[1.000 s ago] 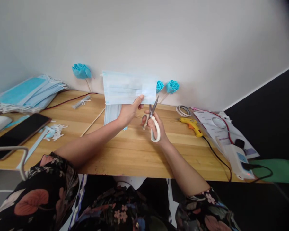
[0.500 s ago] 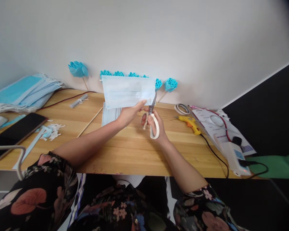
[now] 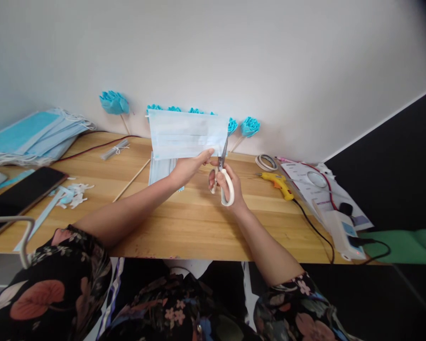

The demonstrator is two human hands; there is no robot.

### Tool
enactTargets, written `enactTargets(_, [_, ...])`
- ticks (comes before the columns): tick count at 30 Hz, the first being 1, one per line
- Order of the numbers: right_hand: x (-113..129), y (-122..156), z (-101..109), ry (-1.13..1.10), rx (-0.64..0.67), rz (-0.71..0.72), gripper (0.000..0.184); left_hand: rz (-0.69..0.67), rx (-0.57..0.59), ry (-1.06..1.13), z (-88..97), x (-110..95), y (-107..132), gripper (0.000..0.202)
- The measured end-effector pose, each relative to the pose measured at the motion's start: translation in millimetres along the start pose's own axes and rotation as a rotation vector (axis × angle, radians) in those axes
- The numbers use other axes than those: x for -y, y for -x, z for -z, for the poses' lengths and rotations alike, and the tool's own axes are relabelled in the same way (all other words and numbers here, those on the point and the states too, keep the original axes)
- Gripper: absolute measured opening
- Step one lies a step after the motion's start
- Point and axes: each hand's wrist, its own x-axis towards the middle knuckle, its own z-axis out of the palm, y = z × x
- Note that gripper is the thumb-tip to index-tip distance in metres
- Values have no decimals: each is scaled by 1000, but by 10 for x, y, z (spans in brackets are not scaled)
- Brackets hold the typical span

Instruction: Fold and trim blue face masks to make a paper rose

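Note:
My left hand [image 3: 195, 164] pinches the lower right part of a pale blue face mask [image 3: 186, 132], held up off the table with its wide side facing me. White-handled scissors [image 3: 227, 187] are gripped in my right hand [image 3: 236, 189], fingers through the loops. Their blades point upward at the mask's right edge. Behind and below the mask, another light blue piece [image 3: 159, 169] lies on the table, partly covered by my left hand and arm. Blue flowers [image 3: 250, 127] on sticks lean against the wall, some hidden behind the mask.
At the left are a stack of masks [image 3: 31, 135], a phone [image 3: 24, 196] and white scraps [image 3: 76, 194]. A thin stick [image 3: 131, 181] lies left of centre. On the right are a tape roll [image 3: 266, 162], a yellow glue gun [image 3: 279, 184] with its cord, papers [image 3: 319, 182] and a power strip [image 3: 344, 237].
The scissor blades look closer together along the mask's right edge. Both hands keep nearly the same place, and the whole view has shifted slightly.

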Motion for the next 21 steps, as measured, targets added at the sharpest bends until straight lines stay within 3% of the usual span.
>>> enactTargets(21, [42,34,-23,-59,-29,-7,50,-2,-8,3,-1,2,-8,37])
